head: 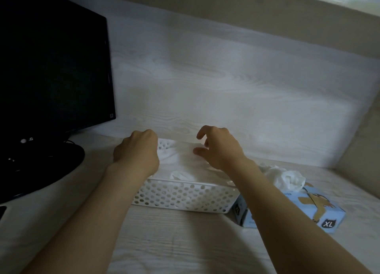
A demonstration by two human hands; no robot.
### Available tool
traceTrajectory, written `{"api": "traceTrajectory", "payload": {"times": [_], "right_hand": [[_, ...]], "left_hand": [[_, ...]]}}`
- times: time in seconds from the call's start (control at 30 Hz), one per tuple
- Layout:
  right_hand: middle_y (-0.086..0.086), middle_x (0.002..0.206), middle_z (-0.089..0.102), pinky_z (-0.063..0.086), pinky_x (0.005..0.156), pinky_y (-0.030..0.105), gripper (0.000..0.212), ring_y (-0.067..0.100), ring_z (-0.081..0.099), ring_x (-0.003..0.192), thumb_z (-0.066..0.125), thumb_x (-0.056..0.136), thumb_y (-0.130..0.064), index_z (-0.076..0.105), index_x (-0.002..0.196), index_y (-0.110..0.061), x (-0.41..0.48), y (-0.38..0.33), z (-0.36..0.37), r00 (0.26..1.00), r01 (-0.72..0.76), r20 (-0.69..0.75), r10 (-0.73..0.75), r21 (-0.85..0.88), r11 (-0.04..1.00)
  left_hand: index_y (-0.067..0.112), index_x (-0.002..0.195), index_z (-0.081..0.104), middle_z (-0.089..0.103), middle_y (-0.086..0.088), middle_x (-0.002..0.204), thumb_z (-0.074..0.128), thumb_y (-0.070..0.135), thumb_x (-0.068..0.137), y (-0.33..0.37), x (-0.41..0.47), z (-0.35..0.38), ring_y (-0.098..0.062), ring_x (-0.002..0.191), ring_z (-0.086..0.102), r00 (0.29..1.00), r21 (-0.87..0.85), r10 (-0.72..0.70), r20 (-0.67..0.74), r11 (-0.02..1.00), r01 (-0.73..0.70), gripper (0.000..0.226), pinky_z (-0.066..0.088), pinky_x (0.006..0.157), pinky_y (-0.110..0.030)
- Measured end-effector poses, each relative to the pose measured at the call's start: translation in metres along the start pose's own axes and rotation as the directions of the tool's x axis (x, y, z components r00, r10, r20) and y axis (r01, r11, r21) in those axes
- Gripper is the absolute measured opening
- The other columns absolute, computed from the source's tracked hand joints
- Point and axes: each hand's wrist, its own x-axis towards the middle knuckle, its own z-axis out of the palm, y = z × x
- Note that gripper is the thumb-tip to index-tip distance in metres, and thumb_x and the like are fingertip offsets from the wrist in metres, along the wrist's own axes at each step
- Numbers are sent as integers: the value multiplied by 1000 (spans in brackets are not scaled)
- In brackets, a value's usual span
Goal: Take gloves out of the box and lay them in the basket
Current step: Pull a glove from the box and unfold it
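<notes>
A white perforated basket (185,195) stands on the desk in front of me, with white gloves (181,176) lying inside it. My left hand (137,150) hovers over the basket's far left corner, its fingers curled under and seemingly gripping the edge of a white glove (176,153) spread over the basket. My right hand (218,148) is above the basket's far right part, with thumb and fingers loosely apart and holding nothing. The light blue glove box (308,208), marked XL, lies to the right of the basket, and a bunch of white gloves (285,179) sticks out of its top.
A black monitor (51,68) on a round black base (41,171) fills the left side, close to the basket. A pale wood-grain panel (226,99) rises right behind the basket. The desk surface (174,243) is pale wood grain too.
</notes>
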Motion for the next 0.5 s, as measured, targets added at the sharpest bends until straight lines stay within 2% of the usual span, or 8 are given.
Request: {"api": "traceTrajectory", "payload": {"times": [0.07, 0.13, 0.17, 0.23, 0.3, 0.33, 0.43, 0.5], "right_hand": [[4, 117, 67, 53, 96, 44, 39, 28, 61, 115, 77, 95, -33, 63, 132, -28, -2, 1, -5, 996, 80, -27, -80, -21, 997], [3, 118, 59, 50, 99, 41, 39, 27, 54, 119, 75, 97, -31, 63, 134, -30, -6, -2, -13, 986, 167, -20, -167, 19, 986], [2, 119, 54, 48, 101, 41, 43, 27, 50, 121, 76, 96, -35, 61, 136, -32, -9, -4, -18, 978, 205, 24, -206, 31, 978], [-2, 122, 46, 46, 104, 42, 63, 25, 45, 125, 80, 89, -49, 52, 144, -40, -15, -9, -26, 954, 217, 198, -223, 53, 975], [-2, 132, 47, 48, 103, 45, 86, 24, 48, 127, 84, 81, -58, 37, 152, -45, -18, -12, -31, 910, 153, 386, -154, 31, 988], [-1, 139, 48, 49, 101, 41, 93, 24, 51, 127, 84, 81, -58, 30, 156, -44, -19, -11, -32, 877, 144, 464, -123, -12, 989], [0, 146, 47, 40, 88, 20, 90, 20, 52, 117, 75, 96, -39, 17, 164, -31, -19, -9, -26, 755, 60, 654, -42, -6, 998], [2, 154, 45, 41, 96, 26, 91, 23, 53, 124, 74, 98, -35, 15, 166, -28, -19, -6, -18, 757, 72, 653, -35, -29, 997]], "left_hand": [[17, 125, 64, 53, -10, 130, 58, -4, 90, 3, 0, 0, -33, 117, 55, 999, 55, 29, -40, 998, -27, 42, 53, 90, -42], [20, 126, 68, 49, -8, 131, 57, -12, 86, 4, 3, 0, -33, 125, 44, 979, 111, 143, -144, 986, -127, 52, 49, 100, -43], [23, 125, 71, 48, -5, 129, 58, -15, 84, 4, 5, 0, -30, 125, 41, 956, 112, 227, -186, 971, -209, 57, 46, 103, -41], [27, 123, 75, 54, 0, 124, 64, -13, 87, 4, 5, 0, -24, 121, 49, 923, -7, 333, -191, 940, -341, 54, 47, 102, -33], [28, 119, 77, 64, 3, 122, 72, 10, 94, 5, 2, 0, -17, 110, 62, 948, -183, 308, -86, 930, -319, 31, 51, 94, -28], [30, 117, 77, 68, 5, 120, 73, 23, 95, 5, 1, 1, -14, 104, 65, 959, -228, 283, -6, 934, -277, 24, 51, 91, -27], [34, 123, 73, 66, 5, 123, 78, 45, 89, 2, 3, 2, -11, 104, 63, 954, -210, 228, 195, 960, -187, 37, 49, 89, -24], [33, 132, 68, 60, 3, 134, 83, 46, 85, 2, 5, 1, -12, 113, 60, 934, -197, 219, 281, 966, -167, 51, 49, 94, -26]]}}
